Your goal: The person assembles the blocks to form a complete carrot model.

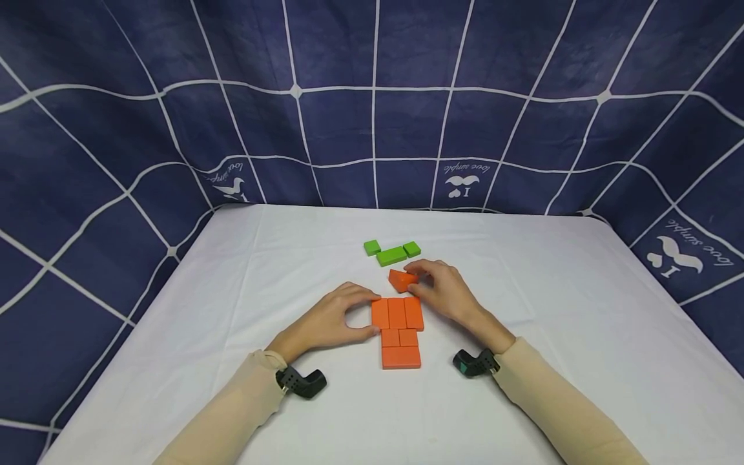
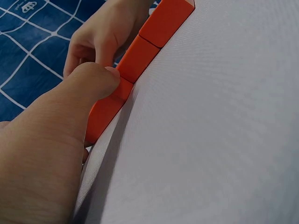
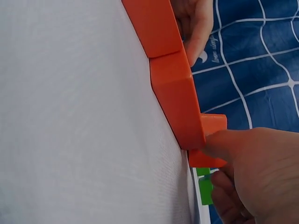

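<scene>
Orange blocks lie flat together on the white cloth. Three upright rectangles form a row, with two small orange blocks [image 1: 400, 338] and a wide orange block [image 1: 401, 357] below. My left hand [image 1: 334, 316] pinches the leftmost orange rectangle [image 1: 380, 314] between thumb and index finger, at its near and far ends; the left wrist view shows the thumb against the orange side. Just beyond the row, my right hand [image 1: 444, 289] pinches a loose, angular orange block [image 1: 400, 280] between thumb and fingers. Its full shape is partly hidden by the fingertips.
Beyond the orange blocks lie a long green block [image 1: 392, 256] and two small green blocks, one at each side [image 1: 372, 247]. The white cloth [image 1: 279, 258] covers the table. A dark blue checked curtain [image 1: 407, 123] stands behind and at both sides.
</scene>
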The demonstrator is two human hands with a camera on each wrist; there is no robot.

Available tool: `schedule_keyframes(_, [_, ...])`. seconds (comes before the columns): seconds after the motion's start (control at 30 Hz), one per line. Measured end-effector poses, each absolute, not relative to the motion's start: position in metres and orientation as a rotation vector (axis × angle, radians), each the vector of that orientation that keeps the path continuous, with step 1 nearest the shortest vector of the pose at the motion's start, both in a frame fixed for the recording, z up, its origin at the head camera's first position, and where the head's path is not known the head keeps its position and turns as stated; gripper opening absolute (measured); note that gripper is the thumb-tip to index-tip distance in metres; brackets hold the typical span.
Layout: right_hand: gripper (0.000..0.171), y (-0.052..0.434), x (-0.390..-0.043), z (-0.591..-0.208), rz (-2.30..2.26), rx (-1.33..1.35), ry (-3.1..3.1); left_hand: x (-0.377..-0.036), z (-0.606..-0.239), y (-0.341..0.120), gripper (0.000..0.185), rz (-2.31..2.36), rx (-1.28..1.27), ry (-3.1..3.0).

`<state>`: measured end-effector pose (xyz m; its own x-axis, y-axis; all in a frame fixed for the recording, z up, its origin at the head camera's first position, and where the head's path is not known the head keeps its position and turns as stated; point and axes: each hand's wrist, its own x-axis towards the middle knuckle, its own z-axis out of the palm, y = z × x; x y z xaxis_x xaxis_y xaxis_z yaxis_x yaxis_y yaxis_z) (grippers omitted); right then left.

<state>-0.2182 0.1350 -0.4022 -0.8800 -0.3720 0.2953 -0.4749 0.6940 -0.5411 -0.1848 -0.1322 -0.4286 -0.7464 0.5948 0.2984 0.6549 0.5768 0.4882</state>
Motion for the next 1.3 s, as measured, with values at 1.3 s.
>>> schedule_keyframes(1.3, [0.024,0.155,-0.165,-0.387,1.180,1.016,-2.693,-0.185,-0.427,-0.132,0.056,-0.922,-1.087,-2.689])
